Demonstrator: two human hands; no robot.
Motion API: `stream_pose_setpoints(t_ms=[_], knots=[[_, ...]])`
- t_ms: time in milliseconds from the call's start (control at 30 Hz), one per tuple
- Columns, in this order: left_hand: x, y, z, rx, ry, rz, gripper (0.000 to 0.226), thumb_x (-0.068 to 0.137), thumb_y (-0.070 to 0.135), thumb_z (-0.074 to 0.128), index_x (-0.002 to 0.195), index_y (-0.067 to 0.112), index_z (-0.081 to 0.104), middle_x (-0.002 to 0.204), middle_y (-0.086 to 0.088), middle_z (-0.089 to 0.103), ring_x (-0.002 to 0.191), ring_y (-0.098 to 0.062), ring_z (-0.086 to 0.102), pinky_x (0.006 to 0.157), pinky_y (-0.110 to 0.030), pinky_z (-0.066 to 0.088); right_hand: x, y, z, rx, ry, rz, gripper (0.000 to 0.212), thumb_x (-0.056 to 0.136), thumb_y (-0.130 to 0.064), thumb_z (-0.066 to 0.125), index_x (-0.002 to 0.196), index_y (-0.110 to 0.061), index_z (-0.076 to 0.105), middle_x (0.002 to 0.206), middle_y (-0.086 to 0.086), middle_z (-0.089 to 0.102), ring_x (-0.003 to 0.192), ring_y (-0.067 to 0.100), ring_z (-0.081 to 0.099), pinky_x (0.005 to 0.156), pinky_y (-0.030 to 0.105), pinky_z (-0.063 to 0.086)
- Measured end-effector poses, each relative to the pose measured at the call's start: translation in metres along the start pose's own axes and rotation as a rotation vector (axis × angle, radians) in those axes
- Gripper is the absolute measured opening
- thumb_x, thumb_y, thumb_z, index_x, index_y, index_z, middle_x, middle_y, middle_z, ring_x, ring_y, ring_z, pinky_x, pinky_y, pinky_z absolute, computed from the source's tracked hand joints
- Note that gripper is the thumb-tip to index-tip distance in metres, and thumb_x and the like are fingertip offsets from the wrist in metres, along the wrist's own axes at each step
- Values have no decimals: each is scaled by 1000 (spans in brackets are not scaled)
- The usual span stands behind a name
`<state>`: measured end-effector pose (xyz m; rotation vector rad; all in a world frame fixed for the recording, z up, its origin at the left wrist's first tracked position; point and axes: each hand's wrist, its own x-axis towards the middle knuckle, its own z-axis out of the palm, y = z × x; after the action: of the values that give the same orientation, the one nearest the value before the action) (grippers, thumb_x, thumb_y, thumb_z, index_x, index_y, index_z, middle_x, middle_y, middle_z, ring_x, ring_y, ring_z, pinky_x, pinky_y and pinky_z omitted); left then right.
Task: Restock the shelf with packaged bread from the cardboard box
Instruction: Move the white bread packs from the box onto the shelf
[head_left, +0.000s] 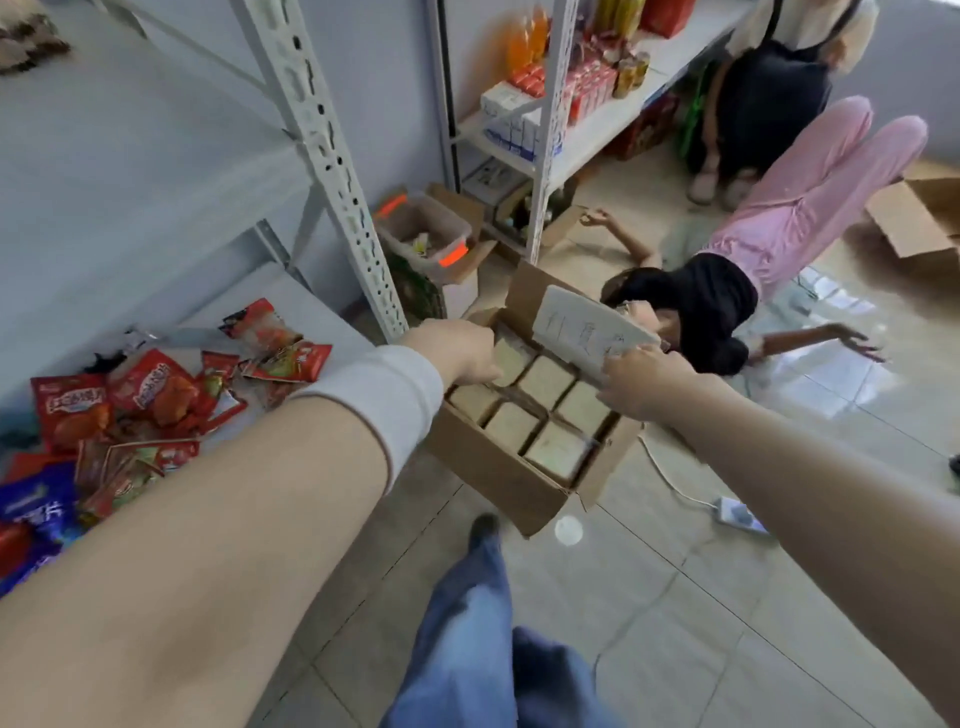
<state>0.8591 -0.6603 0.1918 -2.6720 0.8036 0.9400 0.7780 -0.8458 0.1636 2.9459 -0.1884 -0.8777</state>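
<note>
Bread packs (545, 382) fill cardboard box (498, 473); right hand (644, 387) pinches white sheet (587, 330), handwriting illegible.

No text fully legible.
- Red snack packets (72, 410), left of frame: white banner with red Chinese characters, too blurred to read.
- Blue packet (36, 514), lower left: large white Chinese characters, cut by frame edge, illegible.
- White sheet (587, 327), centre, above cardboard box (493, 478): dark handwritten strokes, undecipherable.
- White cartons (511, 119), upper centre: blue print, too small to read.
- Red boxes (587, 88) just right of cartons: markings unresolved.
</note>
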Motion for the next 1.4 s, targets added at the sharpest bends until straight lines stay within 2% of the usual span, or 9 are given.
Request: stream_pose_setpoints(t_ms=[200,367,467,633,833,1000,1133,1300,1400], knots=[[106,21,53,-43,-125,49,47,95,43,39,130,11,46,131,-11,54,116,-31,53,89,-39,43,62,14,87,134,-177,56,41,96,-36,39,128,-10,45,131,13,47,123,33,43,99,42,39],[213,36,125,-276,-235,14,49,95,38,42,136,11,37,136,-13,47,122,-32,48,94,-43,42,136,-2,186,595,-367,246,45,93,-35,45,131,-10,40,134,14,44,123,34,44,94,39,41],[272,43,162,-374,-282,-16,52,95,36,45,139,13,32,141,-12,41,126,-31,44,99,-45,40,170,-18,236,899,-410,465,65,91,-34,53,144,-8,25,141,16,39,129,34,40,103,39,39],[382,52,208,-713,-103,-174,59,93,24,51,144,8,26,145,-16,35,135,-30,34,110,-35,27,217,-50,295,1003,-312,687,87,89,-29,57,147,3,1,143,21,34,129,35,36,109,37,29],[442,57,242,-645,86,-248,62,90,36,54,140,6,32,135,-15,45,126,-30,39,105,-35,30,241,-70,309,1098,-210,940,95,87,-30,62,148,-2,-6,140,21,40,125,37,37,104,42,32],[450,58,238,-567,67,-291,70,82,52,59,131,5,41,130,-13,50,122,-31,41,100,-37,33,244,-66,302,1182,-203,1011,95,82,-30,69,148,-2,6,146,18,35,135,33,30,111,38,26],[450,53,229,-677,17,-210,56,77,50,66,111,8,51,113,-11,56,112,-29,47,90,-35,40,244,-63,302,1134,-260,956,60,79,-40,69,121,-4,46,122,14,51,119,31,41,99,34,33],[433,46,226,-970,-14,-218,38,82,37,67,97,13,42,97,0,51,89,-19,48,69,-21,33,235,-52,304,1522,-262,977,36,80,-35,69,98,-15,46,89,-4,55,90,20,53,76,29,40],[416,35,228,-1135,59,-265,38,81,33,69,100,12,43,102,-3,56,96,-23,55,76,-22,41,221,-44,308,1631,-183,911,27,77,-30,74,90,-18,52,87,0,62,89,24,61,83,40,51]])
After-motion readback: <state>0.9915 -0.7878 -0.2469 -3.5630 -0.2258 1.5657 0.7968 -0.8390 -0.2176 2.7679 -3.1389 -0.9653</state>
